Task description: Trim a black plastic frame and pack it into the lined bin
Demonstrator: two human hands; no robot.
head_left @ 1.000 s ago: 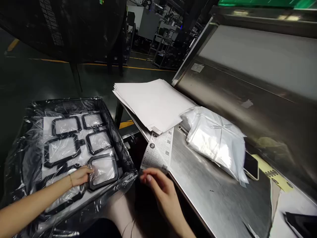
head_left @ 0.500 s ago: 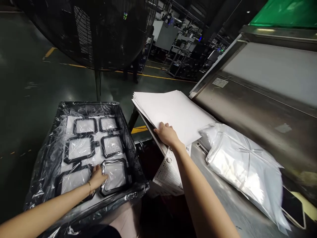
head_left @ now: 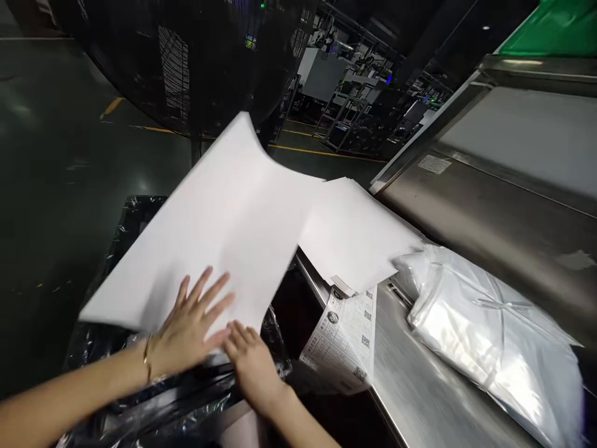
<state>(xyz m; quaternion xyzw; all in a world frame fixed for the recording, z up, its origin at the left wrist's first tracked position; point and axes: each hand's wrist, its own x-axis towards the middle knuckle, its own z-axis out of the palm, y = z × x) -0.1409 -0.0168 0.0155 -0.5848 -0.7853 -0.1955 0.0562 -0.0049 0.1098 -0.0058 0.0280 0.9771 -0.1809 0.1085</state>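
A large white sheet hangs tilted over the black-lined bin, one corner raised at the back. My right hand grips the sheet's near edge, fingers on top and thumb hidden. Over the near left part of the sheet, my left hand is open with fingers spread; whether it touches the surface I cannot tell. Most of the bin's contents are hidden below the sheet. To the right lies a stack of white sheets on the metal bench.
Clear plastic bags, bundled together, lie on the metal bench. Printed paper forms hang over the bench's front edge. A big dark fan stands behind the bin. A metal panel rises at the bench's back.
My right hand has brought a white sheet from the stack leftward over the bin, covering the black frames there. My left hand has lifted off the frames and spread its fingers.
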